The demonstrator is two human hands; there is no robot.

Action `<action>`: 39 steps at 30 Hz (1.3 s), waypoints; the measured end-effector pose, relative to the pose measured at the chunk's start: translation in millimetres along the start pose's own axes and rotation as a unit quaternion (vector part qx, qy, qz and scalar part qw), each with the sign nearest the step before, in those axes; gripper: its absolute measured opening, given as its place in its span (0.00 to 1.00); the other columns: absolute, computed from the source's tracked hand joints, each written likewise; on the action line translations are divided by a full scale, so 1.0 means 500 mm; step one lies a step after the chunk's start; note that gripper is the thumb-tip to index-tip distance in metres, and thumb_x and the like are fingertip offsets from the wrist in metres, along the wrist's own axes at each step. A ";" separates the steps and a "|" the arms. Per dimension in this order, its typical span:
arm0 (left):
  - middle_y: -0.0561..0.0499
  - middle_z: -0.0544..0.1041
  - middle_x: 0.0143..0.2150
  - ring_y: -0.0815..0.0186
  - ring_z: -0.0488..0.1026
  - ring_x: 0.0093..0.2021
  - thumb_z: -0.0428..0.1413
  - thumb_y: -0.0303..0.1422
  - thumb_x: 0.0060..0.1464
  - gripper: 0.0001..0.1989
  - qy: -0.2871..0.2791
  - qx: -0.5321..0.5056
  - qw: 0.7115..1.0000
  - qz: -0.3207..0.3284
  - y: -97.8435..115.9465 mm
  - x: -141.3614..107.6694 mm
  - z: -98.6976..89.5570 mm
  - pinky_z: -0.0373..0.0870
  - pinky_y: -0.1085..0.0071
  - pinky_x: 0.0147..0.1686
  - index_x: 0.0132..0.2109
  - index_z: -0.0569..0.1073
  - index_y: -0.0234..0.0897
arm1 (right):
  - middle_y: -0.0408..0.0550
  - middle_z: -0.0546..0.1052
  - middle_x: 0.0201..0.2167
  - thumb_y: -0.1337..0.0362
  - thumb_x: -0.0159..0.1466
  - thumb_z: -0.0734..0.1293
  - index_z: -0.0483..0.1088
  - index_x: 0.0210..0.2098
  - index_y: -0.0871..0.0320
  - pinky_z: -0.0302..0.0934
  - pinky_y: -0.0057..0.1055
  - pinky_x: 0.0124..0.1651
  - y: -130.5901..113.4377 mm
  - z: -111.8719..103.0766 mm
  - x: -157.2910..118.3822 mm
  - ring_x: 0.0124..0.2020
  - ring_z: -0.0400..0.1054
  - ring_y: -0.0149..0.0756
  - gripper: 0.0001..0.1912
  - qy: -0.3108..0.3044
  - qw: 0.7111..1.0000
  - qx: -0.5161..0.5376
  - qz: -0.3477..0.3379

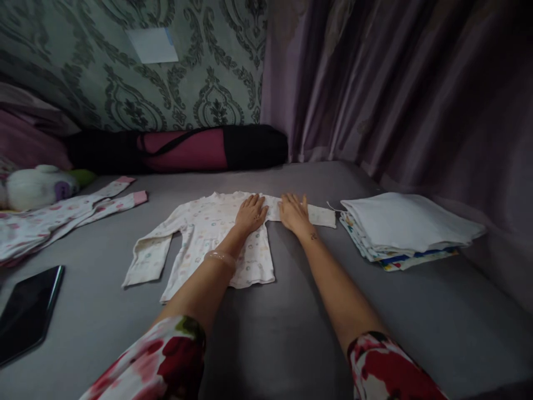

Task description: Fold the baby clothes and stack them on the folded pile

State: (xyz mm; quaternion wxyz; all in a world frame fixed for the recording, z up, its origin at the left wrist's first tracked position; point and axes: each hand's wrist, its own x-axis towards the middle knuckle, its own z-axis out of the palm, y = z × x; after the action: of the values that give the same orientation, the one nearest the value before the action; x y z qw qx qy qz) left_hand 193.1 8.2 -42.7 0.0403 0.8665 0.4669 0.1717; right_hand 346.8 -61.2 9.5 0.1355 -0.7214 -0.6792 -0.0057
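Observation:
A small white long-sleeved shirt (200,228) with a faint print lies spread on the grey sheet. My left hand (251,213) rests flat near its right shoulder, fingers stretched out. On the right sleeve, which points out to the right, my right hand (293,212) lies with its fingers extended. The end of that sleeve shows beyond my right hand. The other sleeve bends down at the left, apart from the shirt's body. Part of the shirt's lower front is hidden behind my left forearm.
A stack of folded cloths (408,225) sits at the right. Leftward lie printed pants (79,214) with pink cuffs, a plush toy (35,188) and a black phone (31,311). A long black and maroon bag (183,149) lines the wall; a purple curtain (325,83) hangs behind.

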 end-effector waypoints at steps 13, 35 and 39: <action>0.42 0.60 0.69 0.54 0.54 0.70 0.39 0.39 0.66 0.26 -0.003 0.025 1.000 -0.007 -0.002 -0.001 0.008 0.51 0.55 0.67 0.66 0.62 0.36 | 0.53 0.46 0.72 0.57 0.72 0.46 0.48 0.70 0.65 0.29 0.50 0.70 -0.027 0.066 0.004 0.72 0.37 0.43 0.31 -0.122 0.991 0.039 -0.031; 0.41 0.54 0.72 0.53 0.47 0.72 0.38 0.44 0.66 0.28 -0.112 -0.047 0.992 -0.041 0.001 0.018 -0.036 0.48 0.51 0.67 0.68 0.59 0.37 | 0.56 0.43 0.73 0.53 0.72 0.43 0.46 0.71 0.57 0.25 0.62 0.67 0.116 0.009 -0.022 0.72 0.33 0.49 0.31 -0.130 0.958 -0.017 0.254; 0.37 0.60 0.69 0.55 0.57 0.68 0.42 0.41 0.65 0.28 -0.081 -0.153 0.983 -0.056 -0.061 -0.011 -0.108 0.60 0.60 0.62 0.66 0.61 0.31 | 0.57 0.44 0.72 0.54 0.72 0.44 0.47 0.71 0.58 0.25 0.63 0.66 0.116 0.007 -0.021 0.72 0.35 0.50 0.31 -0.134 0.956 -0.018 0.260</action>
State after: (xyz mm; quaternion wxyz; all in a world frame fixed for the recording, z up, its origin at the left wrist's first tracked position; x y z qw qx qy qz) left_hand 147.9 15.8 -0.8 0.2193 0.8336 0.4785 0.1677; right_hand 402.2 -73.2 -6.7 0.0270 -0.8693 -0.4801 0.1143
